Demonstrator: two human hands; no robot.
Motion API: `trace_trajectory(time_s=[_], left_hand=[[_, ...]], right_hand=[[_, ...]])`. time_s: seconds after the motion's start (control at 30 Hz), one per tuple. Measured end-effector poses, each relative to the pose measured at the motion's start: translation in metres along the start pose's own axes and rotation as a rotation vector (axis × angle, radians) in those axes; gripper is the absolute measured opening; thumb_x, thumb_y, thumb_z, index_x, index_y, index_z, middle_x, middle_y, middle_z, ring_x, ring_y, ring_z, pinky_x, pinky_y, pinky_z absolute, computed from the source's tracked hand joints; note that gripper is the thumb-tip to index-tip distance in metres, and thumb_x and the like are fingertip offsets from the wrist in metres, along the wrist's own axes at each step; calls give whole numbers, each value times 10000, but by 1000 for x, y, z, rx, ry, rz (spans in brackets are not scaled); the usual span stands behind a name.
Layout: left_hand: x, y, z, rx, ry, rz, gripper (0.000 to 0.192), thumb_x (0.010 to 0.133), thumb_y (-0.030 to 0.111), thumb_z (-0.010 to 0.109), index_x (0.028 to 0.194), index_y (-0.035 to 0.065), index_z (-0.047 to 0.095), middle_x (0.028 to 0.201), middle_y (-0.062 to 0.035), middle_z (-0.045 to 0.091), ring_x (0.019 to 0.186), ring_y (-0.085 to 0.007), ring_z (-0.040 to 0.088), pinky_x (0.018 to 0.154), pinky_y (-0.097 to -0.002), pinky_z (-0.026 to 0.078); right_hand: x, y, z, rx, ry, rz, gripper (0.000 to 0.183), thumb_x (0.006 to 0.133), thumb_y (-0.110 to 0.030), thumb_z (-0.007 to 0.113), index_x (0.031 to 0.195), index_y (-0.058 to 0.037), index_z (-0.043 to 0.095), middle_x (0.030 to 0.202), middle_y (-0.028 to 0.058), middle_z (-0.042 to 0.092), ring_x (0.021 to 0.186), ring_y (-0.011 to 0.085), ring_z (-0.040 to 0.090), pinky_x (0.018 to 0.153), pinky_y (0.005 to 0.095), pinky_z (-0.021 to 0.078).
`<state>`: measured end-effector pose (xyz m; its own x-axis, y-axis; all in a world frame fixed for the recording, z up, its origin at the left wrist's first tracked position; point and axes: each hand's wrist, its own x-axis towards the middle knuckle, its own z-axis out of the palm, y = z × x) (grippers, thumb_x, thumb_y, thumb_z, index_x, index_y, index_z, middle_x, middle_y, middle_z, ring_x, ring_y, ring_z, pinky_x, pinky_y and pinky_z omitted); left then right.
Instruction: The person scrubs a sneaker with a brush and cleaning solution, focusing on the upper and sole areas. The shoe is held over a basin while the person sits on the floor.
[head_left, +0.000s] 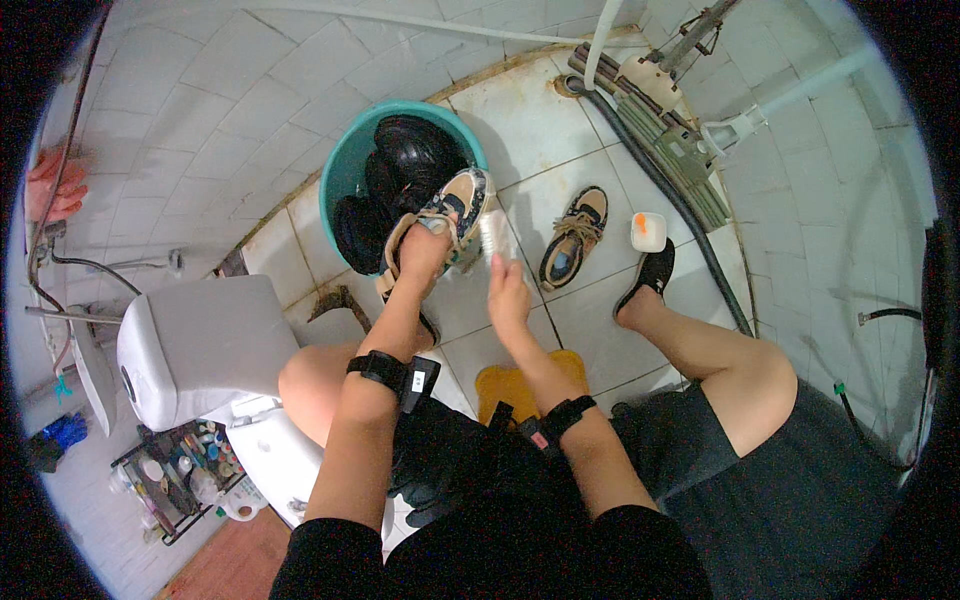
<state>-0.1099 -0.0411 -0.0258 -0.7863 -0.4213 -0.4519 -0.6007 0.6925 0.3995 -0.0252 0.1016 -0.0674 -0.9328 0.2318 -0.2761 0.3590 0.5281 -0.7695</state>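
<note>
My left hand (426, 251) is inside the opening of a tan and dark shoe (465, 196), holding it over the near right rim of a teal plastic basin (327, 187). The toe of this shoe points up and right and looks wet. My right hand (510, 292) grips a white scrub brush (493, 232) by its handle, its head close beside the shoe; whether the bristles touch it I cannot tell. Black glossy items (416, 154) lie in the basin. A matching laced shoe (575, 238) stands on the tiled floor to the right.
A white cup (648, 232) with something orange stands beside my right foot. A grey drain hose (660, 180) runs along the right wall near stacked poles (675, 142). The toilet (217, 337) is at the left, with a wire rack of toiletries (180, 480). A yellow stool (566, 367) is beneath me.
</note>
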Motion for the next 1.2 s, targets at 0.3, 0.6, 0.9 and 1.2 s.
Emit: trace_trajectory(time_s=[0.3, 0.6, 0.9, 1.2], left_hand=[[11, -3, 4, 6, -39, 31, 690, 803, 614, 556, 986, -43, 653, 976, -268, 641, 943, -399, 609, 825, -420, 463], [10, -3, 8, 3, -43, 64, 604, 847, 558, 533, 963, -20, 662, 942, -254, 646, 926, -411, 606, 810, -449, 464], [17, -2, 9, -65, -30, 66, 638, 832, 581, 530, 983, -27, 645, 961, -268, 639, 927, -426, 606, 800, -461, 471], [14, -13, 11, -39, -21, -10, 736, 802, 629, 522, 940, -86, 637, 949, -310, 624, 918, -444, 608, 806, -475, 474]], right_hand=[[108, -45, 19, -316, -127, 70, 534, 970, -474, 336, 858, 6, 541, 727, 250, 633, 684, 424, 637, 571, 508, 507], [37, -18, -2, -360, -269, 52, 530, 981, -423, 329, 841, -1, 618, 753, 238, 640, 629, 392, 639, 554, 501, 500], [46, -40, -9, -430, -96, -126, 425, 953, -403, 417, 939, 10, 520, 555, 191, 602, 497, 350, 621, 469, 459, 504], [72, -38, 7, -401, -109, -144, 282, 913, -212, 457, 1040, 39, 445, 687, 238, 631, 635, 410, 638, 552, 486, 517]])
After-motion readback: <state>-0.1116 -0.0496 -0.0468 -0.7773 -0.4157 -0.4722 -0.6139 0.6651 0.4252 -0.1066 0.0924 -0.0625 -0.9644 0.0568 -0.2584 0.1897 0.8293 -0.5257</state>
